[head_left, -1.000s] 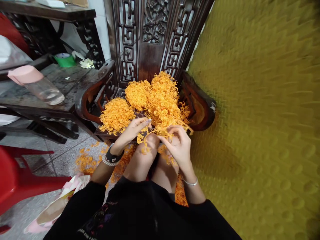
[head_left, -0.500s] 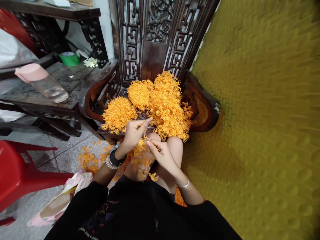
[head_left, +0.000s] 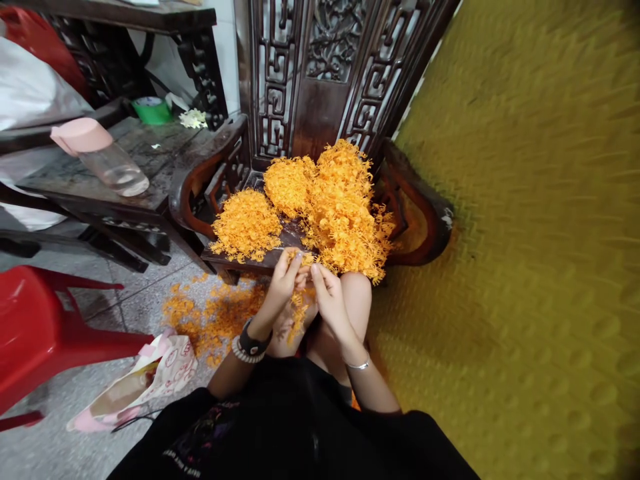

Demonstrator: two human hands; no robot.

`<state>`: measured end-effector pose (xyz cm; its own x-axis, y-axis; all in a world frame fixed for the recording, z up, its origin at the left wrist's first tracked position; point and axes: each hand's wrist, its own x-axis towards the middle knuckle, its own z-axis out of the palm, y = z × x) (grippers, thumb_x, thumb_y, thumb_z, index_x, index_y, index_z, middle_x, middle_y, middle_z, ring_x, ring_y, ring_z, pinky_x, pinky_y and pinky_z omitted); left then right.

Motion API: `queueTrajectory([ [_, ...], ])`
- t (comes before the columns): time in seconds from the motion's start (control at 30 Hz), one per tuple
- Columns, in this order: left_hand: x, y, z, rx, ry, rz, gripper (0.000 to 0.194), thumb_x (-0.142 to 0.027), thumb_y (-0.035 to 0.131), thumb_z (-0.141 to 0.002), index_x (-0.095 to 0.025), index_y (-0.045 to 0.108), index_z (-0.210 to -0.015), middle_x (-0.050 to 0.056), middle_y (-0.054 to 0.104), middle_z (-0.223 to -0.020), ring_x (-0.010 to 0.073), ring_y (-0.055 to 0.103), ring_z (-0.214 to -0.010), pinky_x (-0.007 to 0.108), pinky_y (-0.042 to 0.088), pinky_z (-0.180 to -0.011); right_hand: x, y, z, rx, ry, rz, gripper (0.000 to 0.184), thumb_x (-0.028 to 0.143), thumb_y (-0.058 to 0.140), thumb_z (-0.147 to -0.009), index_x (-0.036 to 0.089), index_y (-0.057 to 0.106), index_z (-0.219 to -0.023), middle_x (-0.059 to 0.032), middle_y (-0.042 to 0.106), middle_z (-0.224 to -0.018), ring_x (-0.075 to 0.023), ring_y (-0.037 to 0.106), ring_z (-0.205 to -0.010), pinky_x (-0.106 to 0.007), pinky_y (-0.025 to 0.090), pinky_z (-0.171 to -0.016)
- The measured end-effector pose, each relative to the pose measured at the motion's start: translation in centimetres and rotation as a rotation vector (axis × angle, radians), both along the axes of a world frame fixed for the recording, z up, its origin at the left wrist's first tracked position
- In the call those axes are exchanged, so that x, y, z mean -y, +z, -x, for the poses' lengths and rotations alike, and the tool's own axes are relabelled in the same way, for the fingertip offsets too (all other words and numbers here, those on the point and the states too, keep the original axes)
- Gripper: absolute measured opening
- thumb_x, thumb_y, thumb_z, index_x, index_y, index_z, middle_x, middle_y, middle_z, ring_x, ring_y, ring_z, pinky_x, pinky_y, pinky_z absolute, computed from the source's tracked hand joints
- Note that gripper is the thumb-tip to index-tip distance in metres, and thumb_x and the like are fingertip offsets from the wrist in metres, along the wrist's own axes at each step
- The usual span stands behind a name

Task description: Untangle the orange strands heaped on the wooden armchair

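Note:
My left hand [head_left: 285, 277] is closed in a pinch, with small orange plastic flower-like pieces [head_left: 307, 259] at its fingertips. Close beside it, my right hand [head_left: 329, 297] pinches at the same orange pieces, its thumb and forefinger together. More orange bits [head_left: 299, 313] show just below the hands, over my legs; whether they hang from the fingers is unclear. Beyond the hands, a large orange heap [head_left: 345, 207] and two rounder orange clumps, one at the left [head_left: 246, 225] and one behind [head_left: 289, 185], lie on the seat of a dark carved wooden chair [head_left: 325, 113].
Loose orange pieces [head_left: 220, 310] are scattered on the floor. To the left are a red plastic stool [head_left: 37, 333], an opened bag [head_left: 165, 367], and a dark side table [head_left: 165, 157] bearing a pink-lidded bottle [head_left: 117, 167] and green tape [head_left: 151, 110]. A yellow textured surface [head_left: 525, 233] rises at right.
My hands have come closer together at the fingertips. The orange pieces blurred below my hands earlier are fewer now. The view has shifted slightly, moving the surroundings to the right.

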<state>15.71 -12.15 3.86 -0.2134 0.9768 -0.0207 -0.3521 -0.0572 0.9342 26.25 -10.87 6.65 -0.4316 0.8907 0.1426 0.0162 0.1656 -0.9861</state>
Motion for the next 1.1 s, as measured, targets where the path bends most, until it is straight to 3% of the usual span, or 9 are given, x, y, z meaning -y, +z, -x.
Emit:
queueTrajectory([
  [0.13,0.1,-0.6,0.2,0.072,-0.043,-0.019,0.033,-0.052,0.055,-0.083,-0.023,0.046,-0.093,-0.009,0.04,-0.051,0.0069,0.037,-0.038,0.02,0.031,-0.042,-0.2,-0.1,-0.9,-0.055,0.125,0.222,0.038,0.053,0.052,-0.085,0.018,0.058,-0.072,-0.0005,0.059,-0.064,-0.0101,0.051,-0.051,-0.024,0.045,-0.053],
  [0.23,0.0,-0.4,0.7,-0.148,-0.003,-0.053,0.032,-0.051,0.057,-0.081,-0.019,0.053,-0.084,-0.005,0.047,-0.059,0.0069,0.042,-0.047,0.021,0.033,-0.047,-0.6,0.3,-1.4,0.025,0.261,0.378,0.043,0.059,0.054,-0.08,0.018,0.053,-0.069,0.0018,0.055,-0.056,-0.0098,0.051,-0.047,-0.023,0.042,-0.047],
  [0.37,-0.2,0.2,1.4,-0.423,0.046,-0.14,0.04,-0.051,0.054,-0.083,-0.016,0.052,-0.066,-0.002,0.048,-0.062,0.0092,0.044,-0.059,0.022,0.036,-0.058,-1.0,1.0,-1.4,0.15,0.33,0.32,0.046,0.056,0.06,-0.078,0.018,0.043,-0.058,0.0078,0.037,-0.047,-0.0039,0.029,-0.04,-0.02,0.02,-0.039],
  [0.53,-0.2,0.6,2.5,-0.355,-0.13,-0.065,0.059,-0.063,0.052,-0.078,-0.017,0.031,-0.047,-0.005,0.026,-0.048,0.0064,0.024,-0.046,0.024,0.019,-0.046,-0.6,1.0,-1.0,0.094,0.392,0.266,0.053,0.054,0.057,-0.081,0.019,0.032,-0.05,0.0086,0.021,-0.047,-0.0043,0.014,-0.044,-0.025,0.008,-0.044],
  [0.77,-3.3,1.0,1.7,-0.055,0.043,0.041,0.059,-0.057,0.067,-0.069,-0.018,0.026,-0.049,-0.007,0.023,-0.048,0.004,0.02,-0.043,0.022,0.017,-0.043,1.0,-0.6,1.0,0.094,0.066,-0.012,0.05,0.051,0.049,-0.086,0.02,0.027,-0.054,0.0054,0.021,-0.053,-0.0071,0.018,-0.049,-0.027,0.012,-0.047],
  [0.87,-6.7,1.5,2.7,0.047,0.123,0.088,0.054,-0.053,0.065,-0.074,-0.02,0.028,-0.051,-0.008,0.026,-0.046,0.0051,0.025,-0.041,0.022,0.025,-0.044,2.6,-0.1,0.6,0.07,-0.034,0.019,0.049,0.051,0.048,-0.086,0.02,0.027,-0.054,0.0049,0.022,-0.052,-0.0075,0.018,-0.049,-0.027,0.012,-0.047],
  [0.93,-9.1,1.8,5.0,0.089,0.27,0.102,0.05,-0.051,0.058,-0.081,-0.021,0.028,-0.054,-0.008,0.026,-0.046,0.0061,0.028,-0.042,0.023,0.031,-0.047,3.6,0.8,-0.9,0.044,-0.092,0.049,0.049,0.05,0.049,-0.086,0.02,0.028,-0.054,0.0045,0.023,-0.052,-0.0078,0.018,-0.049,-0.027,0.014,-0.046],
  [1.0,-10.9,2.0,8.1,0.035,0.445,0.073,0.047,-0.048,0.051,-0.087,-0.021,0.027,-0.056,-0.008,0.026,-0.048,0.0067,0.029,-0.044,0.022,0.033,-0.051,4.0,1.7,-3.1,-0.026,-0.207,0.035,0.05,0.047,0.05,-0.087,0.02,0.027,-0.053,0.0043,0.022,-0.052,-0.0083,0.017,-0.048,-0.027,0.015,-0.046],
  [1.1,-12.3,1.7,12.4,-0.364,0.617,0.032,0.045,-0.044,0.043,-0.092,-0.021,0.027,-0.056,-0.006,0.026,-0.052,0.0079,0.032,-0.051,0.023,0.031,-0.056,3.0,2.7,-5.9,-0.149,-0.293,0.009,0.052,0.045,0.053,-0.086,0.02,0.025,-0.05,0.0049,0.02,-0.05,-0.0085,0.016,-0.046,-0.028,0.016,-0.046],
])
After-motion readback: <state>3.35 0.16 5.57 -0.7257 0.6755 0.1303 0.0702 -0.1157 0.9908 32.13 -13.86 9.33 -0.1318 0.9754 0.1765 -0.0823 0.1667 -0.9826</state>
